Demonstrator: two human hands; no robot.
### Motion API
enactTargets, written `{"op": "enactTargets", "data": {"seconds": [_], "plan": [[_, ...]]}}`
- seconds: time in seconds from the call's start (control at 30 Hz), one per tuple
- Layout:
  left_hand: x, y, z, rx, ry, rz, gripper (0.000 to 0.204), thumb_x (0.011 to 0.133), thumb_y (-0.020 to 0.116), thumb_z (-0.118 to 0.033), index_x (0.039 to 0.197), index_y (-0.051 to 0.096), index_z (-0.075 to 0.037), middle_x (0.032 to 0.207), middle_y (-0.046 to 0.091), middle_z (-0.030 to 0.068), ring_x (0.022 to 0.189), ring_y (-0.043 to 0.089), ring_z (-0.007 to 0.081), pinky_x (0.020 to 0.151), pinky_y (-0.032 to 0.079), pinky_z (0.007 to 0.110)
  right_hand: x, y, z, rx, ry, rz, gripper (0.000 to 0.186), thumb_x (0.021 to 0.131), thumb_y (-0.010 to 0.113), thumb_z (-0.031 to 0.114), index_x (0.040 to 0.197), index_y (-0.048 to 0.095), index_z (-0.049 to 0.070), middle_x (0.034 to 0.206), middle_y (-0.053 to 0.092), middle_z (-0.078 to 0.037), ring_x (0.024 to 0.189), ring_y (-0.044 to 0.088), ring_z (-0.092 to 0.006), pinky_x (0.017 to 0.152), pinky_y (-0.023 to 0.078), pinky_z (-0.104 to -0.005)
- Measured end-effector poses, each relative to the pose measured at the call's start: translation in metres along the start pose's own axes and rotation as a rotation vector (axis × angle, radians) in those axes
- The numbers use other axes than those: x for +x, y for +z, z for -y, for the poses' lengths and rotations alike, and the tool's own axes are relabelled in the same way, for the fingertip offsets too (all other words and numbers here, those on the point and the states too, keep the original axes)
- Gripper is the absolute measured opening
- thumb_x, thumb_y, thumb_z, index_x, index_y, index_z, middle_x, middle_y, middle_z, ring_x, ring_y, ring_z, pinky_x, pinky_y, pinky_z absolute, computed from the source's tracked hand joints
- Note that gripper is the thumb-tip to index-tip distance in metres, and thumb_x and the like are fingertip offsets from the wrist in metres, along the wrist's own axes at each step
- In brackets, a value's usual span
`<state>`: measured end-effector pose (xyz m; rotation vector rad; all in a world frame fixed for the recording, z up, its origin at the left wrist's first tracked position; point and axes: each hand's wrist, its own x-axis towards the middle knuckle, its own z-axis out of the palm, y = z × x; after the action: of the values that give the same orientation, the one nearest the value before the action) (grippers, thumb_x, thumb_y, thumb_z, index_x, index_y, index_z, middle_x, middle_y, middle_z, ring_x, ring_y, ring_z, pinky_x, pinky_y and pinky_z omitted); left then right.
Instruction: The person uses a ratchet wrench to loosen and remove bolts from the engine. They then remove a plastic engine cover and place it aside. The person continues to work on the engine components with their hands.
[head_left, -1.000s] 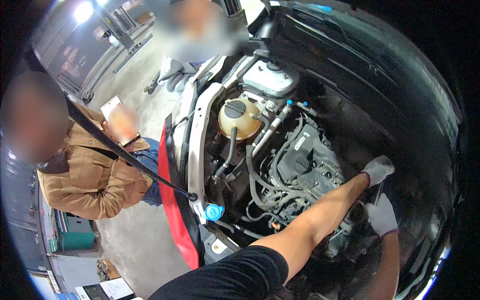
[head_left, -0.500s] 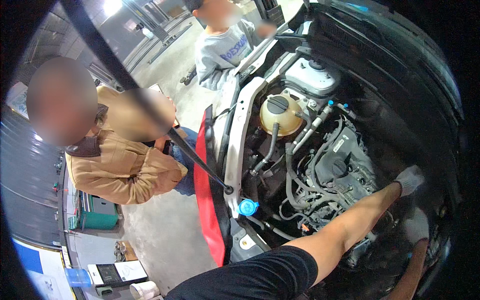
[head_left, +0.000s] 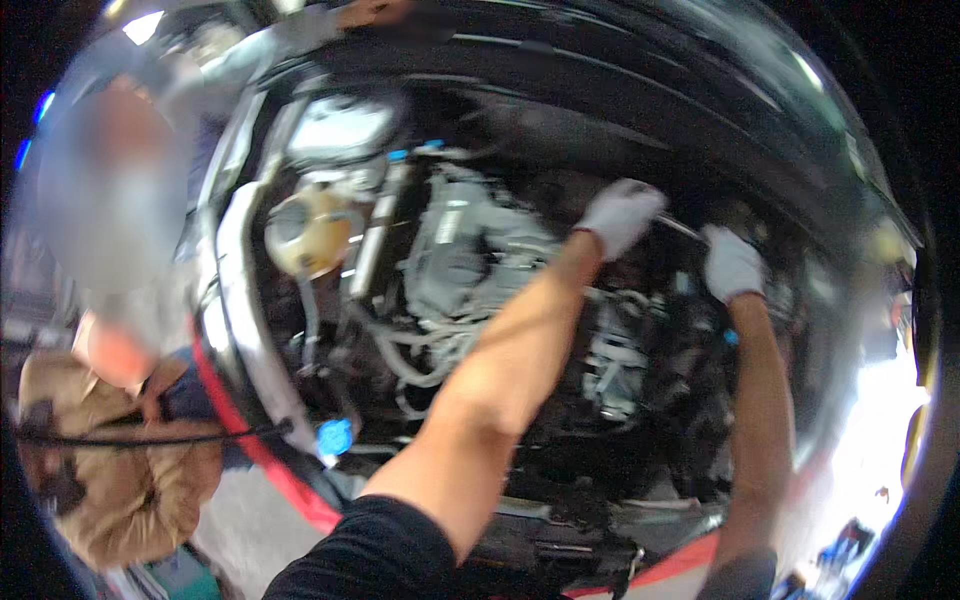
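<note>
White-gloved left hand (head_left: 622, 217) and right hand (head_left: 734, 264) pinch a rod (head_left: 684, 228) (ends hidden); engine (head_left: 450, 268) blurred.

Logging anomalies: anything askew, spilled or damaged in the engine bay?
Nothing stands out. The metal rod runs between the gloved left hand and right hand; no spill shows around the yellowish reservoir or blue cap. Motion blur hides fine detail, so small damage can't be ruled out.
</note>
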<state>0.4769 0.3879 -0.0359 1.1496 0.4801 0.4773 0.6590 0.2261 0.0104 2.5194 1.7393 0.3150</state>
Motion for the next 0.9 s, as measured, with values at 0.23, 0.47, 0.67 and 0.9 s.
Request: {"op": "enactTargets", "data": {"seconds": [0.23,0.47,0.67,0.9], "plan": [[-0.006,-0.039,0.013,-0.026,0.021,-0.142,0.030,0.097,0.071,-0.032,0.118,0.069,-0.010,0.094,0.063,-0.0031,0.084,0.055,0.0080,0.073,0.046,0.026,-0.014,-0.059,0.154,0.410,-0.051,0.627,0.047,0.084,0.064,0.036,0.102,0.067,-0.008,0.103,0.068,-0.036,0.103,0.067,-0.0500,0.092,0.054,-0.0500],[-0.010,-0.032,-0.007,-0.027,0.014,-0.084,0.032,0.097,0.070,-0.033,0.118,0.068,-0.008,0.094,0.064,-0.0018,0.081,0.057,0.0094,0.071,0.046,0.025,0.003,-0.059,0.097,-0.032,0.162,0.559,0.037,0.085,0.067,0.032,0.106,0.068,0.001,0.111,0.074,-0.025,0.100,0.074,-0.0409,0.089,0.059,-0.0491],[-0.017,-0.036,0.003,-0.009,0.047,-0.140,0.033,0.098,0.069,-0.030,0.121,0.068,-0.006,0.101,0.066,-0.0003,0.083,0.057,0.0088,0.072,0.046,0.026,-0.012,-0.060,0.136,0.332,-0.020,0.473,0.041,0.086,0.060,0.031,0.108,0.071,-0.002,0.104,0.071,-0.031,0.101,0.068,-0.0482,0.090,0.055,-0.0510],[-0.012,-0.037,0.006,-0.039,-0.003,-0.093,0.037,0.098,0.071,-0.034,0.121,0.067,-0.006,0.094,0.063,-0.0009,0.084,0.055,0.0092,0.073,0.046,0.025,-0.021,-0.057,0.135,0.183,0.123,0.455,0.047,0.087,0.063,0.032,0.114,0.063,-0.007,0.099,0.073,-0.030,0.098,0.071,-0.0485,0.090,0.056,-0.0534]]}}
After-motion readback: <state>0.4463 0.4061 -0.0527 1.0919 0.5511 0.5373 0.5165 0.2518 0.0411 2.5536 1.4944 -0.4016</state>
